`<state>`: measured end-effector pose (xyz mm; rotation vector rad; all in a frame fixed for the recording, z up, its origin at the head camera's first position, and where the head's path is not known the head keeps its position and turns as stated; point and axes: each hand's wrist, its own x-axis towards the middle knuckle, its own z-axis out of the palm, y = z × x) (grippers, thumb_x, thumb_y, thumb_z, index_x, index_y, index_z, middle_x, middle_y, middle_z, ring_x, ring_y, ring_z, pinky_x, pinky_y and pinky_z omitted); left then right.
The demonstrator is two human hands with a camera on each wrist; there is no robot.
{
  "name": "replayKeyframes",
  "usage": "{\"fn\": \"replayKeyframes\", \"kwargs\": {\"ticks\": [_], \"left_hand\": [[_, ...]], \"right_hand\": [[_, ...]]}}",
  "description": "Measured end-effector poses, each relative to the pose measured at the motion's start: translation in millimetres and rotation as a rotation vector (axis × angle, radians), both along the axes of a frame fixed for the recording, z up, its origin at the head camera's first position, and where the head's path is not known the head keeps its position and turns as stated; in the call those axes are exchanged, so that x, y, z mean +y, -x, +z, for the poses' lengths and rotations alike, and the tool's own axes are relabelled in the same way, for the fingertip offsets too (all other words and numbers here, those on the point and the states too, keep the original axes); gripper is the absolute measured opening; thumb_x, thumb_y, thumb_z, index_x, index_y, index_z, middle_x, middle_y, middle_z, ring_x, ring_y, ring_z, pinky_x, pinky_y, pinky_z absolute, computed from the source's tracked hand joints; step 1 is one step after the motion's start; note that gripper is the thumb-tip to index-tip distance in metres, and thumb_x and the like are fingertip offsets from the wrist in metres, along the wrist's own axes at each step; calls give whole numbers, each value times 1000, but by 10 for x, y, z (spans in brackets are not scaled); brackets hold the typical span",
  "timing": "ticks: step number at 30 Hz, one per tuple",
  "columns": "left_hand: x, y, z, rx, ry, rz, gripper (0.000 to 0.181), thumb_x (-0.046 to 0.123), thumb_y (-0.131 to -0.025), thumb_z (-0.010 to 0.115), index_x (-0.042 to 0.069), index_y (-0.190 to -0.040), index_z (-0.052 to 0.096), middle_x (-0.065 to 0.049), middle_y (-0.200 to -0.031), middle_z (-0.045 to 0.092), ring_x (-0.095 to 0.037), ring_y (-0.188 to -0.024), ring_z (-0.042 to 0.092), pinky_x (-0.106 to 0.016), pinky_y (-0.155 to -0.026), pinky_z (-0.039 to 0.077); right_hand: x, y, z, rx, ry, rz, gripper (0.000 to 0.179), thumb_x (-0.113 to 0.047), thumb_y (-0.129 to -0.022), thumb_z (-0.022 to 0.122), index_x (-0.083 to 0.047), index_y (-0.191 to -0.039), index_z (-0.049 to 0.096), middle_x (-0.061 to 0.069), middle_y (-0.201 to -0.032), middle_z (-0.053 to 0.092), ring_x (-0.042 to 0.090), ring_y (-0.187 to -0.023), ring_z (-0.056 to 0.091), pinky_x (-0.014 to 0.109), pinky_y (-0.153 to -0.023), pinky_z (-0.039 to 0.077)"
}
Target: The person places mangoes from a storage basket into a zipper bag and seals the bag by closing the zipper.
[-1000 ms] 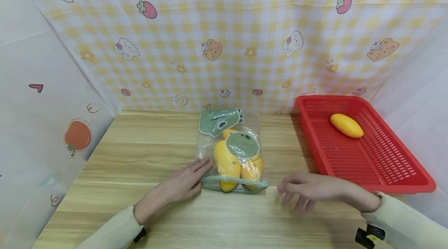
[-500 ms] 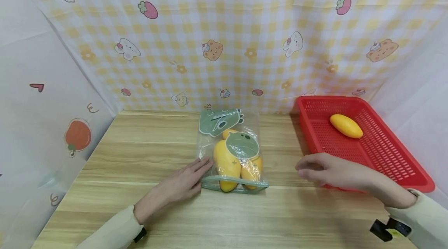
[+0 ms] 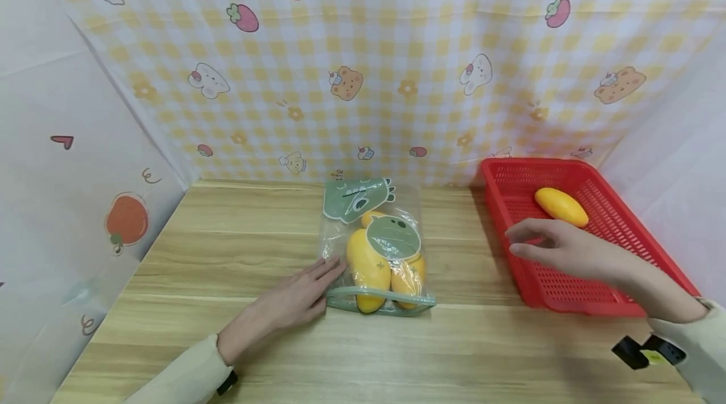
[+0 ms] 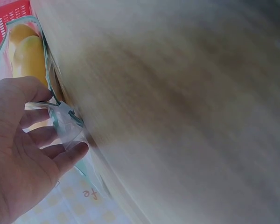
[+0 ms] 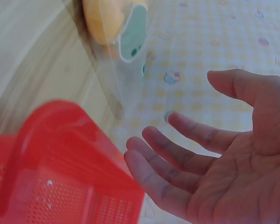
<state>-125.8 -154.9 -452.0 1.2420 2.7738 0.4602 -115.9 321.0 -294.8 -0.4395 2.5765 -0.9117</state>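
A clear zip bag [image 3: 334, 246] with green animal prints lies on the table, its green-edged mouth facing me and yellow mangoes [image 3: 367, 265] inside. My left hand [image 3: 297, 294] rests at the bag's left edge near the mouth, fingers extended. In the left wrist view its fingertips touch the plastic beside the zip slider [image 4: 74, 117]. Over the left side of the red basket [image 3: 669, 240] hovers my right hand [image 3: 573, 253], fingers loosely bent and nothing in them. One mango [image 3: 561, 205] lies in the basket, just beyond that hand. The right wrist view shows the palm [image 5: 242, 172] bare.
The wooden table [image 3: 227, 234] ends at a yellow checked cloth [image 3: 397, 45] hanging behind it. A white printed sheet [image 3: 74, 202] closes the left side, and a plain white one stands to the right. The basket's raised rim [image 3: 496, 227] borders the right hand.
My right hand has moved right and away from me, from beside the bag's mouth to over the basket. The left hand, the bag and the mangoes stay in place.
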Motion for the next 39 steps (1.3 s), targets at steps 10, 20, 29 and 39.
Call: {"fn": "replayKeyframes", "kwargs": {"ticks": [10, 20, 29, 39], "left_hand": [[22, 11, 10, -14, 12, -7, 67, 12, -96, 64, -1, -156, 36, -25, -158, 34, -45, -140, 38, -55, -110, 38], [14, 3, 24, -14, 13, -7, 67, 11, -95, 64, 0, -155, 37, -25, -157, 34, -45, -139, 38, -57, -109, 39], [7, 10, 13, -14, 13, -9, 68, 11, -96, 65, 1, -156, 36, -24, -157, 35, -44, -140, 38, -56, -109, 38], [-4, 27, 8, -17, 31, -2, 67, 13, -96, 63, 3, -157, 37, -22, -159, 34, -41, -141, 37, -53, -110, 38]], "right_hand": [[220, 142, -10, 135, -86, -14, 44, -24, -99, 69, -1, -134, 58, 13, -130, 60, 30, -114, 58, 33, -82, 56], [400, 310, -64, 267, -250, -24, 51, -27, -95, 74, 3, -134, 56, 22, -129, 58, 40, -113, 56, 57, -86, 55], [631, 503, -93, 319, -340, 12, 55, -20, -95, 73, 11, -135, 52, 30, -123, 61, 49, -111, 58, 64, -87, 51], [820, 691, -136, 301, -371, 2, 48, -17, -96, 71, 13, -129, 52, 33, -118, 61, 52, -109, 58, 64, -86, 51]]}}
